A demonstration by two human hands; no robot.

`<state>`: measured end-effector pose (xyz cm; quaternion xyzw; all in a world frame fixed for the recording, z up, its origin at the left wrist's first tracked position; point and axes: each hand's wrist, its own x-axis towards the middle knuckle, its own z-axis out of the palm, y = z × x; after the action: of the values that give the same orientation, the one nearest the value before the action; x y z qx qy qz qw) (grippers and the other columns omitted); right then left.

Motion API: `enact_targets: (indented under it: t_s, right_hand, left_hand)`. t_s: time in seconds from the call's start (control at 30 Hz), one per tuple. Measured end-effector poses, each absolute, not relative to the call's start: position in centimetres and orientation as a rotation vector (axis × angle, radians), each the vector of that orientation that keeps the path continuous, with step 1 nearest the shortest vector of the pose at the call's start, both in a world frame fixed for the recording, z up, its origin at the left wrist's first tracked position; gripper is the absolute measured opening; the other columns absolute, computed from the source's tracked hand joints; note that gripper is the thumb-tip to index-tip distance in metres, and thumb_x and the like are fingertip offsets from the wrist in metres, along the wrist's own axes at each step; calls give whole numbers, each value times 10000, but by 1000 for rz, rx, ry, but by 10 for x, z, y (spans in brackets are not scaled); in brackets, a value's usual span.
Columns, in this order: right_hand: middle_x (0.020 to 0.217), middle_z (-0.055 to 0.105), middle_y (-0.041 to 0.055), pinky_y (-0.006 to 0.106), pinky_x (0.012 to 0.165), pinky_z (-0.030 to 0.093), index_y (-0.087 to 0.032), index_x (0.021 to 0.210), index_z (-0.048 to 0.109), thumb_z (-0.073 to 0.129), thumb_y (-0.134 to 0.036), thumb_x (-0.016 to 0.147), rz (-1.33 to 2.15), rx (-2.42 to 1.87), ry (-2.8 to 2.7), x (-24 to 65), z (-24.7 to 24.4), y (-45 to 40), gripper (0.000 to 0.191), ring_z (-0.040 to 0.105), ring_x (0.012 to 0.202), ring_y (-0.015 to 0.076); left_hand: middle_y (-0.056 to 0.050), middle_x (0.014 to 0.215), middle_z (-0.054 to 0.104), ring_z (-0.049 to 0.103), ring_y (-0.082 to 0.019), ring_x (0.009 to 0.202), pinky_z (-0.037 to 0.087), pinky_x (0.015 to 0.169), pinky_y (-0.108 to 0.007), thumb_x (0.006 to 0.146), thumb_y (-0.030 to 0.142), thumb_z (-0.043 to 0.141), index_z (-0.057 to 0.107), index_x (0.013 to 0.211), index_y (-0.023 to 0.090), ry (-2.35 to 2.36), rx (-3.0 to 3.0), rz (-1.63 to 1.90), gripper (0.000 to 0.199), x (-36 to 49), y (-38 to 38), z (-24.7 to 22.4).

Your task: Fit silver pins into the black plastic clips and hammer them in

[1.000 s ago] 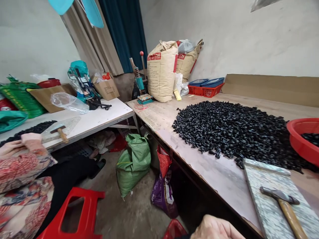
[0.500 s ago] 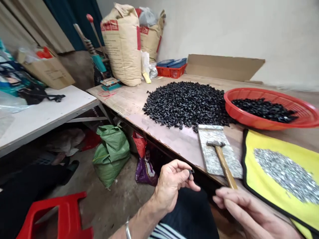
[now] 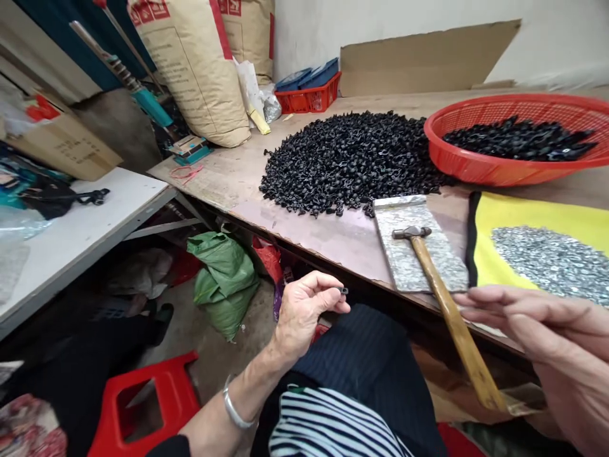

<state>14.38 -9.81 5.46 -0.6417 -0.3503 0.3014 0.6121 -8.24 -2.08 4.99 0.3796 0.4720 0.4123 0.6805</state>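
Off the near bench edge (image 3: 309,240), our left hand (image 3: 299,311) pinches a small black piece (image 3: 344,291), likely to leave its end clear; whether our right hand (image 3: 556,336) grips anything, we can't tell.

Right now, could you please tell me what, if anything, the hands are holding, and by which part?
The left hand pinches a small black piece by one end, the other protruding. Whether the right hand holds anything cannot be told.
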Motion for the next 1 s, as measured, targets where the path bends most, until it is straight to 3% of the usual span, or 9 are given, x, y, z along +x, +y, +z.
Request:
enact_targets:
  t_s: [0.1,0.2,0.27,0.37,0.5,0.63,0.77,1.0]
  right_hand:
    - [949,669,86,290,824,527,-213,731,657,684,-348,705,809,-1418,-917,135,55,-95,141,637,909,225]
    - [888,661,81,247,712,536,-201,698,640,624,-367,756,1031,-1460,-1070,110,42,-106,177,634,810,203]
    - [788,644,64,248,651,529,-197,671,613,573,-379,794,1159,-1405,-1097,95,29,-117,223,621,728,187]
    - [778,624,53,255,675,510,-195,685,592,542,-383,820,1245,-1395,-1028,84,17,-127,236,606,733,179]
    - [724,603,46,265,648,489,-189,703,600,544,-414,814,1213,-1388,-911,85,18,-123,257,583,682,171]
    - [704,609,43,268,632,495,-187,709,608,538,-413,819,1181,-1359,-896,85,20,-116,261,590,657,170]
    - [791,634,46,258,676,510,-194,771,628,558,-341,823,1066,-1364,-949,85,21,-113,171,610,720,168]
    - [842,625,36,222,660,513,-206,702,645,634,-257,766,921,-1319,-901,78,29,-103,83,596,797,163]
  left_hand:
    - [-38,647,676,651,-155,601,499,618,-254,689,232,702,646,775,119,1029,892,930,152,-82,-21,50]
    - [-49,606,676,652,-163,600,500,642,-269,698,182,674,651,801,113,1015,900,813,126,-76,-36,39]
    - [-46,572,660,638,-162,535,493,569,-258,681,189,680,639,784,103,996,835,728,140,-73,-49,27]
    - [-12,551,626,599,-145,445,465,465,-240,674,241,697,592,788,116,976,708,711,199,-71,-63,11]
    - [17,528,583,571,-123,407,415,422,-207,739,269,654,541,771,134,945,646,760,179,-67,-63,7]
    - [2,552,604,582,-129,431,452,454,-228,704,222,678,549,765,128,880,635,786,170,-56,-56,16]
    - [-2,544,613,599,-141,459,481,491,-245,657,171,703,574,776,121,847,647,826,182,-45,-52,27]
    - [-4,588,642,617,-133,518,504,556,-250,679,151,706,612,771,126,861,687,918,134,-39,-58,31]
